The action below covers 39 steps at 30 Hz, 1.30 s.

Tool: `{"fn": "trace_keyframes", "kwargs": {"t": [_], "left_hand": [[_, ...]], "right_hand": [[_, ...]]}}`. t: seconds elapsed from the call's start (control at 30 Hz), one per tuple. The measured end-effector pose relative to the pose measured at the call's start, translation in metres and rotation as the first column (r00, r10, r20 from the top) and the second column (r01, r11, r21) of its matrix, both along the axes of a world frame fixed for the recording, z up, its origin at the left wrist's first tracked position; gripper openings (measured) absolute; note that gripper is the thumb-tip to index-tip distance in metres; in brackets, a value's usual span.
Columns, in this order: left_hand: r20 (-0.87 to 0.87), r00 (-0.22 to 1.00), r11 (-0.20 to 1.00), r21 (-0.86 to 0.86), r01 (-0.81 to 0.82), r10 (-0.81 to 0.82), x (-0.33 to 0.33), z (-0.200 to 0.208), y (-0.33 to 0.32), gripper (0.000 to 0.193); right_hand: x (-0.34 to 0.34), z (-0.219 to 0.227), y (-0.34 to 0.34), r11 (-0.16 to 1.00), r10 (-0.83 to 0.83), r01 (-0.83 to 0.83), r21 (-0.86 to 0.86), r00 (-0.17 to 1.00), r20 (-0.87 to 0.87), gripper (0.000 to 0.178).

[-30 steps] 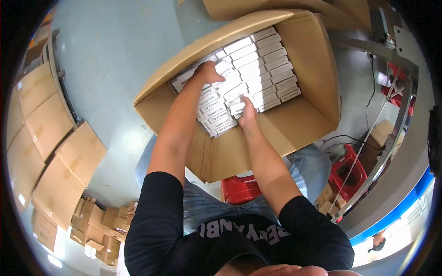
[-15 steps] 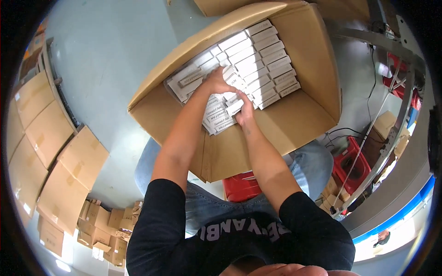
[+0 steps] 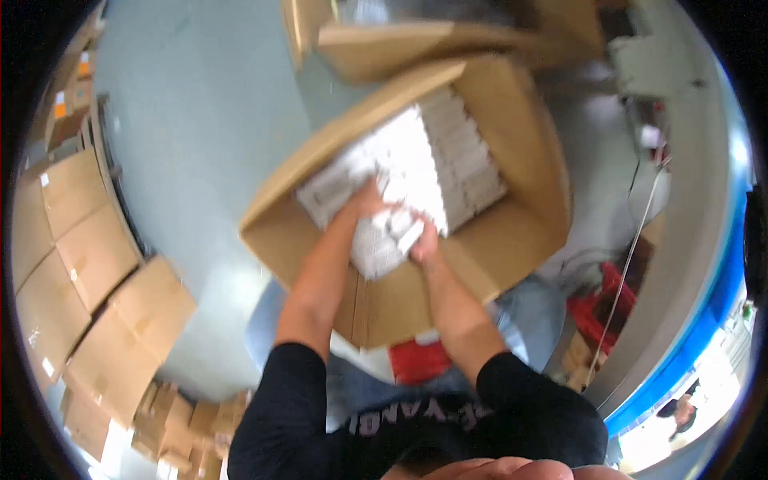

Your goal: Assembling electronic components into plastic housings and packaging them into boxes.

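A large open cardboard box rests in front of my legs, with rows of small white boxes packed inside. My left hand reaches in and grips small white boxes near the middle; motion blur and the boxes partly hide its fingertips. Close beside it, my right hand has its fingers closed around a small white box on the near side. Between the two hands, several of these boxes sit at uneven angles. Toward the right, the rows stand in straight lines.
Another open carton stands just beyond the box. Stacked large cartons line the left, with smaller brown boxes at lower left. On the right are a red plastic stool, cables and a grey bench edge.
My view has shifted, so the box and hands appear lower and the far carton shows more. Both hands stay among the white boxes. The picture is blurrier now.
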<state>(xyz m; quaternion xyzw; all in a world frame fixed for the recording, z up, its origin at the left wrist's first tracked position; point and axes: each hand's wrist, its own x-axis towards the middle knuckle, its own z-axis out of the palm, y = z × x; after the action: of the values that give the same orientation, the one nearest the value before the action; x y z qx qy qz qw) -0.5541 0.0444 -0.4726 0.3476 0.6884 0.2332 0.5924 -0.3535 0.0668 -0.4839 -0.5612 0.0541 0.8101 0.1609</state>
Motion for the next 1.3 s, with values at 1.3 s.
{"fn": "trace_keyframes", "kwargs": {"t": [1.3], "left_hand": [[0.373,0.865,0.252,0.849,-0.463,0.335,0.151,0.545,0.067,0.053]], "right_hand": [[0.080,0.580,0.149,-0.241,0.341,-0.182,0.953,0.904,0.259,0.051]]}}
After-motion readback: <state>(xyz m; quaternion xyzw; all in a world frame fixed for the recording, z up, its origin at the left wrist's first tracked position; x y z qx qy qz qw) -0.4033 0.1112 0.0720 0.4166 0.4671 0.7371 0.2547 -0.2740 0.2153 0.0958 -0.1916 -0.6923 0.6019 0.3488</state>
